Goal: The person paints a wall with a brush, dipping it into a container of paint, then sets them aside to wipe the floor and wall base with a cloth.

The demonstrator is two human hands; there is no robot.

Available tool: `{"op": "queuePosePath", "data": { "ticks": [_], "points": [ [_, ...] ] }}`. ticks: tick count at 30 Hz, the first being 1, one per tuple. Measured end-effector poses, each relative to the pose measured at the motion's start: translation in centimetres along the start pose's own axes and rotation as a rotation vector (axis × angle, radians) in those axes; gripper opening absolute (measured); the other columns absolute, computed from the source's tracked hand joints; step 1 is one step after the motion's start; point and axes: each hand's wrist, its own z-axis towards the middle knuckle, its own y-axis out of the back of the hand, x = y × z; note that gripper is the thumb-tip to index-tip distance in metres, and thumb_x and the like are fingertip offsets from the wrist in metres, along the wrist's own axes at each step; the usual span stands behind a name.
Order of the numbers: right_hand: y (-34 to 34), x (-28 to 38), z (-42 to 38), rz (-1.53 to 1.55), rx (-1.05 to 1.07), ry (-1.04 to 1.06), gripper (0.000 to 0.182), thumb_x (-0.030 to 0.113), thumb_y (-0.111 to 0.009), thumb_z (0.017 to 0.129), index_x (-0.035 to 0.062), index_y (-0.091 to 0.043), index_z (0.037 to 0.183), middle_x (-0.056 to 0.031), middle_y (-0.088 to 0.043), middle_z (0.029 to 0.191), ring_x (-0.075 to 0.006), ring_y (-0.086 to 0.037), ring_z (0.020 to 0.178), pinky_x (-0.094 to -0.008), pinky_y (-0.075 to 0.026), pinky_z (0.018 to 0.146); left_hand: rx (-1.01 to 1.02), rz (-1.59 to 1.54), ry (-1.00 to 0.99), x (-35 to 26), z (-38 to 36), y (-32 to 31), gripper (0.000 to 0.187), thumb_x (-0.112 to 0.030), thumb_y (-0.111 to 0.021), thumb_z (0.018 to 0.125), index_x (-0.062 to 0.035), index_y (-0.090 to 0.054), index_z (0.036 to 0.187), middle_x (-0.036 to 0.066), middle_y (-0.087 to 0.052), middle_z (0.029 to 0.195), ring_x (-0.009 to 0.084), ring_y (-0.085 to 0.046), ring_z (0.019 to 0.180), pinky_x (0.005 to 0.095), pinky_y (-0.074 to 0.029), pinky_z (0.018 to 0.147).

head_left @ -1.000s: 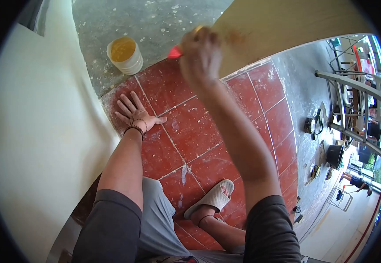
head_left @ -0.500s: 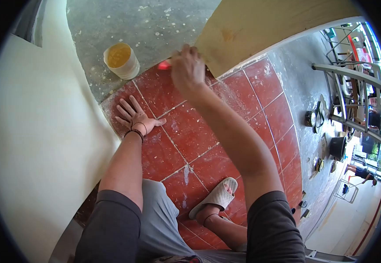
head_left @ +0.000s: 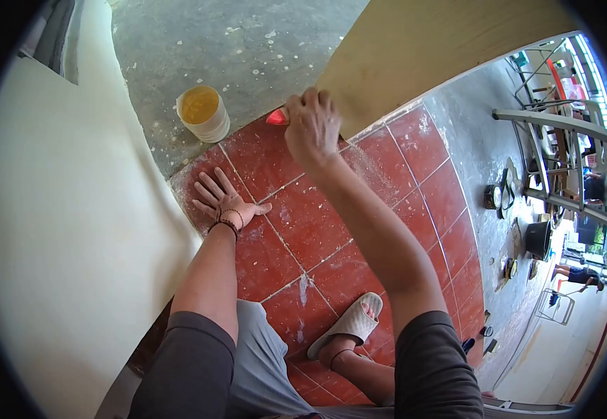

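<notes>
The right hand [head_left: 313, 127] held its grip clamped on the red tool [head_left: 277, 116] just beside the board [head_left: 415, 52] — while the left hand [head_left: 228, 199], fingers apart, lay flat on the tiles [head_left: 310, 213] near the tub [head_left: 212, 129].

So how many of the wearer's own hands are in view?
2: left hand spread on the red tiles; right hand gripping a mostly hidden red-ended object by the board.
</notes>
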Motion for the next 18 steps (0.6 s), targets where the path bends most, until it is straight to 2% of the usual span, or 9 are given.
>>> {"op": "queuePosePath", "data": {
  "ticks": [2,3,6,8,12,14,15,17,18],
  "points": [
    [-2.5,0.0,-0.6,0.173,0.138,-0.135,0.01,0.013,-0.063,0.075,0.0095,-0.069,0.083,-0.0115,-0.058,0.095,-0.0285,-0.05,0.097,-0.0427,-0.039,0.085,-0.005,0.007,-0.003,0.0,0.1,0.0,0.154,-0.07,-0.082,0.051,-0.0104,0.019,0.152,0.026,0.024,0.156,0.0427,0.021,0.145,0.0617,0.012,0.112],
    [-2.8,-1.1,-0.2,0.174,0.138,-0.138,0.01,0.013,-0.063,0.075,0.0095,-0.069,0.083,-0.0115,-0.058,0.095,-0.0285,-0.05,0.097,-0.0427,-0.039,0.085,0.002,0.015,-0.003,0.0,0.1,0.0,0.154,-0.07,-0.082,0.052,-0.0103,0.019,0.152,0.026,0.024,0.156,0.0429,0.021,0.145,0.0615,0.012,0.112],
    [2.0,-3.3,3.2,0.167,0.137,-0.207,0.01,0.013,-0.063,0.076,0.0091,-0.069,0.084,-0.0106,-0.057,0.094,-0.0285,-0.05,0.099,-0.0441,-0.04,0.086,0.021,0.02,0.0,0.0,-0.1,0.3,0.153,-0.069,-0.081,0.053,-0.0101,0.02,0.152,0.026,0.025,0.155,0.0433,0.021,0.144,0.0615,0.012,0.112],
    [7.6,-2.3,4.7,0.117,-0.173,-0.066,0.009,0.012,-0.064,0.078,0.0088,-0.069,0.084,-0.0101,-0.057,0.095,-0.0297,-0.05,0.099,-0.0433,-0.042,0.085,0.028,0.01,-0.004,-0.3,-0.1,0.6,0.153,-0.069,-0.081,0.053,-0.01,0.02,0.152,0.026,0.025,0.155,0.0434,0.022,0.144,0.0616,0.012,0.112],
    [9.5,0.5,4.7,0.129,-0.244,-0.03,0.008,0.013,-0.062,0.08,0.0082,-0.068,0.084,-0.0117,-0.056,0.096,-0.0308,-0.05,0.099,-0.0427,-0.042,0.086,0.031,0.027,0.029,-0.4,-0.3,0.6,0.154,-0.069,-0.083,0.051,-0.0138,0.02,0.152,0.023,0.027,0.156,0.0405,0.024,0.144,0.0605,0.012,0.113],
    [6.1,1.0,3.4,0.268,0.002,0.001,0.009,0.013,-0.062,0.08,0.0085,-0.069,0.085,-0.0136,-0.056,0.098,-0.0316,-0.051,0.1,-0.0438,-0.044,0.085,0.046,0.021,0.026,-0.4,-0.2,0.6,0.154,-0.069,-0.082,0.052,-0.0135,0.021,0.152,0.023,0.027,0.156,0.0404,0.025,0.144,0.0605,0.013,0.113],
    [4.7,0.3,2.8,0.267,-0.001,-0.002,0.009,0.013,-0.062,0.08,0.0085,-0.069,0.085,-0.0136,-0.056,0.098,-0.0316,-0.051,0.1,-0.0438,-0.044,0.085,0.04,0.025,0.03,-0.3,-0.2,0.4,0.154,-0.069,-0.082,0.052,-0.0139,0.021,0.152,0.023,0.027,0.156,0.04,0.026,0.144,0.0603,0.013,0.113],
    [3.4,-1.4,2.7,0.104,0.158,0.018,0.01,0.015,-0.062,0.081,0.0095,-0.069,0.086,-0.015,-0.056,0.097,-0.0321,-0.053,0.1,-0.0445,-0.049,0.081,0.036,0.026,0.021,-0.4,-0.3,0.6,0.153,-0.068,-0.082,0.053,-0.0121,0.02,0.152,0.024,0.026,0.156,0.0414,0.024,0.144,0.0611,0.012,0.112],
    [3.7,-2.7,3.1,0.094,0.173,-0.046,0.01,0.015,-0.063,0.081,0.0099,-0.069,0.086,-0.0152,-0.056,0.099,-0.0325,-0.054,0.1,-0.0442,-0.051,0.079,0.037,0.025,0.014,-0.3,-0.4,0.7,0.152,-0.066,-0.083,0.054,-0.0103,0.02,0.152,0.026,0.025,0.156,0.0428,0.023,0.144,0.0618,0.011,0.112]
  ]
}}
